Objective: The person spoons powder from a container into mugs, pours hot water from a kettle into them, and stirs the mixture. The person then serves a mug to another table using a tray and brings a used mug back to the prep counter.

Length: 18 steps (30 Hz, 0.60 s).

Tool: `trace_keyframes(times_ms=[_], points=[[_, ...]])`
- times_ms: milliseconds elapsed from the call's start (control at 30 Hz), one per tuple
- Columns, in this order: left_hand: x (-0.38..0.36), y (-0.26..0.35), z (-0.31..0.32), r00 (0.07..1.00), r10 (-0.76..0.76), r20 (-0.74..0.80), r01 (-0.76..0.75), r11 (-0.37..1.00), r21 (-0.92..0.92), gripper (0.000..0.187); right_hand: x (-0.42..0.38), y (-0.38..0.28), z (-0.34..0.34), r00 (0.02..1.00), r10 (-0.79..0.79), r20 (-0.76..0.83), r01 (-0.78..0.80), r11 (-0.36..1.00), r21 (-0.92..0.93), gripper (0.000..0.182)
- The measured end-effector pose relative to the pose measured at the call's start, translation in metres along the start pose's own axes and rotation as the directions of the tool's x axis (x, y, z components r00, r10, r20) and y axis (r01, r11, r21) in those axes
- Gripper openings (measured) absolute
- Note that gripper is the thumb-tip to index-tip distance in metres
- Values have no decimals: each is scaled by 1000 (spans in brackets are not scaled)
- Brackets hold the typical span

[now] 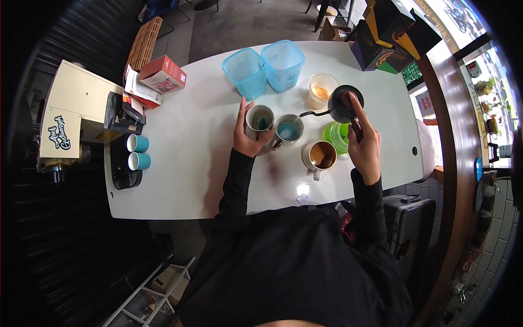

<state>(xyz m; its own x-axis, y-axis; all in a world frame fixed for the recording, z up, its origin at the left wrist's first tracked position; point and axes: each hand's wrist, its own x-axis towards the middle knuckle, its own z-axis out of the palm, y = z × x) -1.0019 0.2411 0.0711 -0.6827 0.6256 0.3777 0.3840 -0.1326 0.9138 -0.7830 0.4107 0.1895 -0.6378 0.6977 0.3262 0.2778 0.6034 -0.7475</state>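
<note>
My right hand (366, 144) is closed on the handle of a black gooseneck kettle (339, 109), one finger lying over its lid. The kettle's thin spout points left, its tip at the rim of a middle mug (289, 131) with bluish liquid inside. To the left, my left hand (248, 136) curves around another mug (260, 118), fingers along one side and thumb at the front. That mug has something dark bluish at its bottom. Near the kettle stand a mug of brown liquid (320, 156) and a bright green container (335, 135), partly hidden.
Two translucent blue containers (245, 73) stand at the back, with a clear cup of orange-yellow content (322, 90) beside them. Teal cups (139, 161) and a cream-coloured machine (73, 109) are at left, near a red box (163, 74). Black boxes (376, 49) occupy the back right corner.
</note>
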Motion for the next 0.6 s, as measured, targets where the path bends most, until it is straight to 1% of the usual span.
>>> trace_keyframes(times_ms=[67, 100, 167, 200, 233, 300, 333, 400, 433, 500, 533, 600], points=[[-4, 2, -2, 987, 122, -106, -111, 989, 99, 92, -1, 1, -2, 1000, 4, -3, -4, 1000, 2, 78], [-8, 7, -4, 987, 123, -101, -113, 989, 99, 92, -3, 2, -2, 1000, 8, 2, -8, 1000, 5, 78], [-17, 20, -9, 968, 133, -212, -58, 943, 328, 87, -3, 3, -2, 1000, 6, -11, -6, 1000, 4, 78], [-21, 22, -9, 940, 195, -280, -90, 933, 347, 71, -4, 3, -2, 1000, 5, -16, -4, 1000, 5, 78], [-30, 20, -12, 941, 195, -277, -90, 933, 350, 71, -4, 3, -1, 1000, 3, -21, -3, 1000, 5, 78], [-53, 10, -18, 966, 54, -252, 30, 949, 315, 50, -4, 2, -1, 1000, 19, -14, -18, 1000, 7, 77], [-61, 14, -19, 966, 55, -252, 29, 948, 318, 50, -4, 2, -1, 1000, 23, -11, -23, 1000, 9, 77], [-74, 22, -15, 997, -24, -77, 44, 963, 265, 35, -3, 1, -1, 999, 37, 5, -37, 999, 8, 77], [-76, 25, -9, 997, -23, -78, 43, 963, 266, 35, -3, 1, 0, 999, 35, 5, -35, 999, 10, 77], [-80, 30, 6, 995, -93, 33, 86, 979, 185, 32, -3, 2, 1, 1000, 16, -1, -16, 1000, 23, 77], [-83, 32, 13, 995, -92, 32, 85, 979, 186, 32, -3, 2, 1, 1000, 9, -4, -9, 1000, 28, 77], [-86, 32, 25, 983, -174, 52, 168, 981, 98, 31, -3, 3, 1, 1000, -11, -8, 11, 1000, 25, 77]])
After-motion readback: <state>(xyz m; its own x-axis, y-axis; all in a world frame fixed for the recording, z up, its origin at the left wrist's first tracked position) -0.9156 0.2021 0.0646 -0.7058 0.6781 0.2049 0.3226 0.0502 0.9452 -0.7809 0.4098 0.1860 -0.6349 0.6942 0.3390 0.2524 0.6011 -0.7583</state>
